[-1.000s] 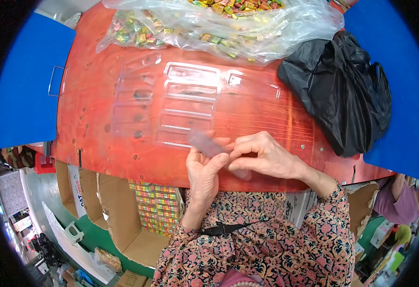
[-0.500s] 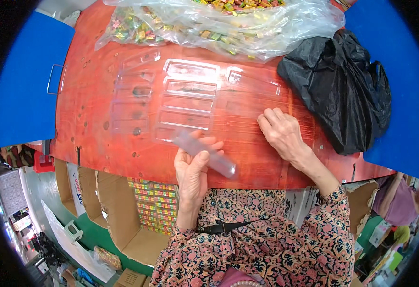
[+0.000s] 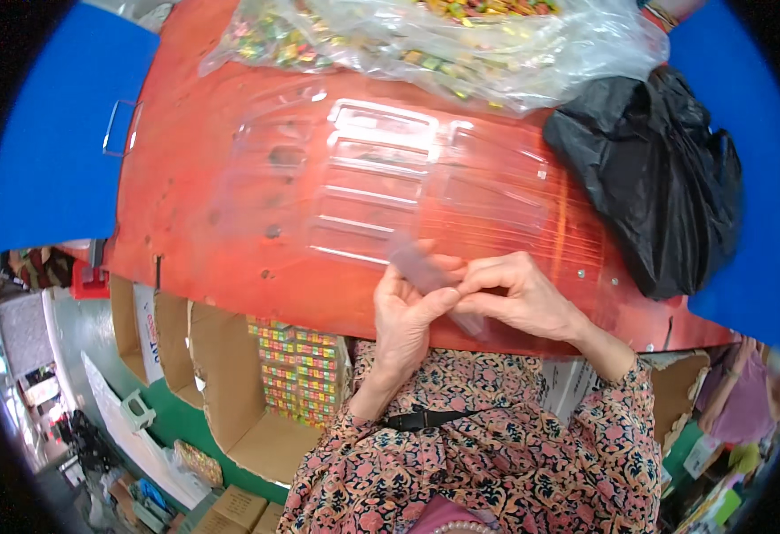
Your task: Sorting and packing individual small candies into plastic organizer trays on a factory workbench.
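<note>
- Plastic strip: I read it as a small, flat, translucent grey-violet piece, pinched between both hands at the near edge of the red surface.
- Left-hand fingers are closed on the strip's lower part, thumb up against it; the left hand sits directly under it, palm turned toward me.
- Right-hand fingers curl in from the right and seem to pinch the same strip at its lower right end; the right hand lies just beside the left, touching it.
- Its long axis runs slantwise, from upper left, away from me, to lower right, toward the right hand. The upper end juts free past the fingertips, over the tray edge.
- Both hands are on it, so neither is nearer; the left carries more of its length, as far as I can judge.
- Just beyond the strip lies a clear moulded plastic tray with long rectangular pockets, flat on the surface; the pockets look empty, though glare makes that uncertain.
- Beyond the tray, a clear bag of small colourful pieces lies along the far side.
- Right of the tray sits a crumpled black plastic bag, well apart from the hands.
- Below the surface's near edge, left of the strip, open cardboard boxes hold stacked colourful packs.
</note>
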Demonstrator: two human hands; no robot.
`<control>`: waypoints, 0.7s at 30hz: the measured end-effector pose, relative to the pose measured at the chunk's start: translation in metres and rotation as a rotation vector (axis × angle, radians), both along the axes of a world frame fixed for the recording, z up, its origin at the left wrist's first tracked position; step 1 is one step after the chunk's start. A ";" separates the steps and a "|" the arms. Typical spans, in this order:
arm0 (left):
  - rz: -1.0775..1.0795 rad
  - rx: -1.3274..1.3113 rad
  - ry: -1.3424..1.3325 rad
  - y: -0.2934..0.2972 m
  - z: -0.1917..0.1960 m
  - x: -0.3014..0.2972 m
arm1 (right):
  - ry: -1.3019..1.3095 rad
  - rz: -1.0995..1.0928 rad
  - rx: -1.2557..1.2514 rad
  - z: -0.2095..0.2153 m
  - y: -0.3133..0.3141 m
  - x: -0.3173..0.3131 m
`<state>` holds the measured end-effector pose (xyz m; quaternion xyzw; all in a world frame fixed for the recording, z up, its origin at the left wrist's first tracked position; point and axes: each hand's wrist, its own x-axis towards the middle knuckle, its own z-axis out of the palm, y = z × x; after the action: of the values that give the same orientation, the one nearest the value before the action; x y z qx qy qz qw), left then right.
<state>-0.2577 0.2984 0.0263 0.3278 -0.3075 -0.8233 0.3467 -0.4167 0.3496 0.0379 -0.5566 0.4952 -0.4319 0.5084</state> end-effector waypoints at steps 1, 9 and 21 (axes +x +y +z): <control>-0.026 0.037 0.031 0.000 -0.001 0.001 | -0.054 -0.037 0.021 -0.001 -0.001 0.000; 0.014 0.056 0.008 0.001 -0.006 0.011 | 0.444 -0.274 -0.174 0.020 0.007 -0.015; -0.019 0.127 0.007 0.009 -0.007 0.015 | 1.155 -0.188 -0.373 -0.022 0.025 -0.018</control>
<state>-0.2425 0.3074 0.0195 0.3433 -0.2568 -0.8455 0.3182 -0.4343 0.3747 0.0161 -0.7343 0.6537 -0.1829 0.0115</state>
